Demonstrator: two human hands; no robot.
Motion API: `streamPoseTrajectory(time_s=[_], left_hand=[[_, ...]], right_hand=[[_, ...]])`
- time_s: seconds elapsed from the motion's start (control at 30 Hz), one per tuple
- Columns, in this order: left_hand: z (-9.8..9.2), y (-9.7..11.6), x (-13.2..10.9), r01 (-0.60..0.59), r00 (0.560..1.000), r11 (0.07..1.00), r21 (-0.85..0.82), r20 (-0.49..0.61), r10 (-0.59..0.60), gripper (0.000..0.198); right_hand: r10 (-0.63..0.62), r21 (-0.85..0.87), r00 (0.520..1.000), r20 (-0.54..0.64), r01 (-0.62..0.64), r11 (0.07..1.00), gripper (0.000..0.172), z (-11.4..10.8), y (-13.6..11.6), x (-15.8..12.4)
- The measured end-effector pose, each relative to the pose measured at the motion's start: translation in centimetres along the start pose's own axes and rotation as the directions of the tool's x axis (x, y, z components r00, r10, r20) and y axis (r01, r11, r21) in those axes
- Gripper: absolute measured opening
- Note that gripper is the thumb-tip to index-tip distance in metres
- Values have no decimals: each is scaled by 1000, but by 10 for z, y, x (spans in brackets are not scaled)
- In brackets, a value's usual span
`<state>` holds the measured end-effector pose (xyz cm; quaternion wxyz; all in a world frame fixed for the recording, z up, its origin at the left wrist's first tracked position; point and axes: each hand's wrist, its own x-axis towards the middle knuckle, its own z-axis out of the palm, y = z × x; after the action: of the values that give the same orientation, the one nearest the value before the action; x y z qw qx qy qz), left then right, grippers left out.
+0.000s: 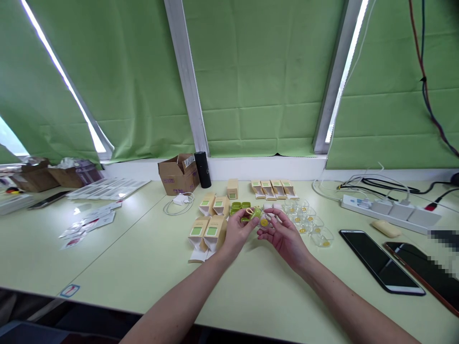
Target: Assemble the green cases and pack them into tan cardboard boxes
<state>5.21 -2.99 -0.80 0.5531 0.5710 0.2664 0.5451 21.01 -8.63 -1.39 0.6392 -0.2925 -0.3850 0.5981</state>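
My left hand (238, 233) is closed on a small green case part (256, 213) that has a tan loop at its left end. Between the fingertips of my right hand (287, 240) is a small clear plastic cup (264, 222) with a yellow disc, held right against the green part. Whether the two are joined I cannot tell. Behind my left hand lie several green square pieces (241, 206), partly covered by it. To the right of my right hand, several clear plastic cups (310, 223) with yellow discs are grouped on the table.
Open kraft cartons (215, 227) stand left of my hands, with more cartons (274, 188) behind. Further back are a brown cardboard box (179, 177), a black cylinder (202, 169) and a white charger (180, 199). At right lie a power strip (390, 212) and two phones (382, 260).
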Motion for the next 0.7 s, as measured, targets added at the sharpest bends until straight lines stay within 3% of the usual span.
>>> streamPoseTrajectory(time_s=[0.4,0.7], left_hand=[[-1,-1,1,7,1000,1000,-23,27,-6,46],[-2,-12,-1,50,997,999,-7,56,-49,63]], right_hand=[[-38,-14,999,16,38,999,50,-1,3,1],[-68,19,997,22,67,998,55,0,2,1]])
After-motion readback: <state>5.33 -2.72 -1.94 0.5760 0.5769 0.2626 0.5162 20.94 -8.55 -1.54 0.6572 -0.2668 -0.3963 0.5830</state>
